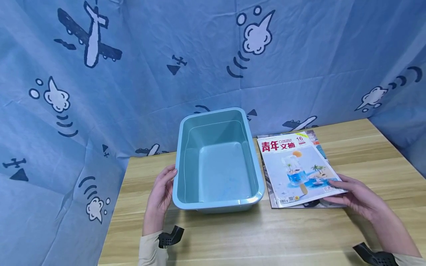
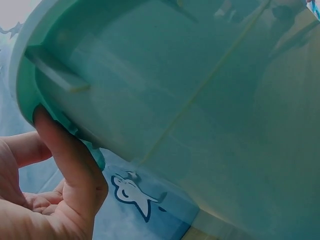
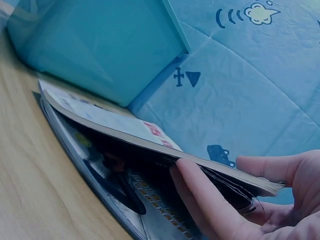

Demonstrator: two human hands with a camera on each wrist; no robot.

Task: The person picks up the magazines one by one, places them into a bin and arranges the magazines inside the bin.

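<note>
A blue-green plastic basin (image 1: 217, 207) stands on the wooden table. My left hand (image 1: 162, 190) grips its left rim, with fingers hooked under the lip in the left wrist view, where the basin's outer wall (image 2: 200, 100) fills most of the picture. To the right of the basin lies a small stack of magazines. My right hand (image 1: 357, 195) pinches the lower right corner of the top magazine (image 1: 283, 177), thumb above and fingers beneath. In the right wrist view that magazine (image 3: 115, 127) is tilted up at the held edge, apart from the magazine below (image 3: 95, 180).
Blue cloth (image 1: 186, 74) printed with planes and clouds hangs behind and to the left of the table (image 1: 226, 236). The basin's inside shows only its bare floor. A black strap mount (image 1: 169, 237) sits on each wrist.
</note>
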